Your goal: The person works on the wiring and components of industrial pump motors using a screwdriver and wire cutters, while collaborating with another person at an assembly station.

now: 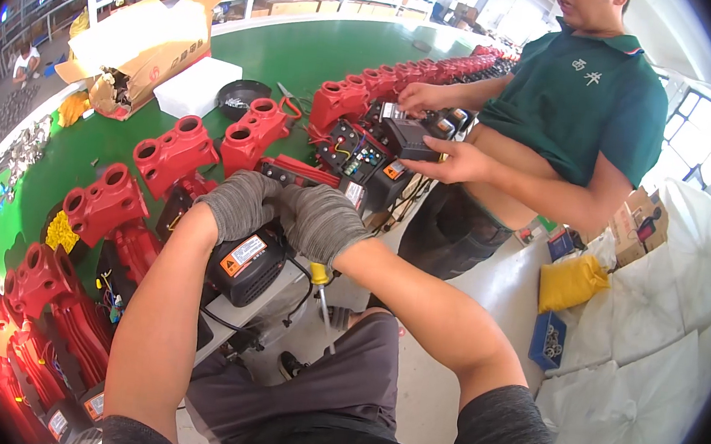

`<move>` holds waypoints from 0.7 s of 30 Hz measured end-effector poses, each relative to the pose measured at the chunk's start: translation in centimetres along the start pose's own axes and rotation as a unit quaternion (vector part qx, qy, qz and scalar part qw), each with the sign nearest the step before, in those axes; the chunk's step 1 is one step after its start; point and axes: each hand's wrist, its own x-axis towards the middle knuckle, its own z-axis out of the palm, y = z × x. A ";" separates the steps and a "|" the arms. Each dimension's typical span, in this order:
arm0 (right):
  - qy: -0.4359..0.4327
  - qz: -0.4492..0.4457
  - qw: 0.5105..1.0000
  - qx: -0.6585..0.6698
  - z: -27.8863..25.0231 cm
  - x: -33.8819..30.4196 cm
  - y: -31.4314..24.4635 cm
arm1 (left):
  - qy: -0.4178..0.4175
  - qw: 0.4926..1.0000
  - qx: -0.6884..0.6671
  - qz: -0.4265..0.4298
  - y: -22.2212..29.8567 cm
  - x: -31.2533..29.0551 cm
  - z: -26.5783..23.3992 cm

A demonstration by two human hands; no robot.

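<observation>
My left hand and my right hand, both in grey knit gloves, meet over a red machine unit with a black cover bearing an orange-and-white label. Their fingers are curled in close together; what they pinch is hidden by the gloves. Just under the right glove shows a screwdriver with a yellow handle, its shaft slanting down toward my lap. Whether that hand holds it, I cannot tell. Beyond my hands lies an opened unit with exposed wiring, next to a co-worker's hands, which hold a black cover.
Red castings line the green table on both sides. Farther back are red-handled scissors, a black bowl and an open carton. A co-worker stands at right, near a yellow bag and a blue bin.
</observation>
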 end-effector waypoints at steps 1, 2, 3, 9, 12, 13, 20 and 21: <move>0.001 0.003 1.000 -0.001 0.4 0.0 0.5 | 0.008 1.000 0.009 0.011 0.1 0.1 0.1; -0.005 0.019 1.000 0.006 0.3 0.1 0.3 | 0.008 1.000 0.009 0.011 0.0 0.1 0.0; -0.011 0.035 0.999 0.012 0.3 0.1 0.2 | -0.003 1.000 0.009 0.010 -0.1 0.2 0.0; -0.036 0.052 0.998 0.003 -0.1 0.1 -0.4 | -0.009 1.000 0.017 0.012 -0.6 0.1 0.0; -0.051 0.065 0.997 0.008 -0.9 -0.1 -0.9 | -0.015 1.000 0.007 0.004 -0.3 0.1 -0.1; -0.051 0.064 0.997 0.008 -0.7 -0.1 -0.8 | -0.019 1.000 0.003 -0.004 -0.2 0.1 -0.1; 0.000 0.023 1.000 0.009 -0.4 -0.4 -0.8 | -0.025 0.999 0.029 -0.010 -0.1 0.0 -0.3; 0.003 0.022 1.000 0.010 -0.4 -0.4 -0.9 | -0.019 1.000 0.024 -0.007 -0.3 0.0 -0.1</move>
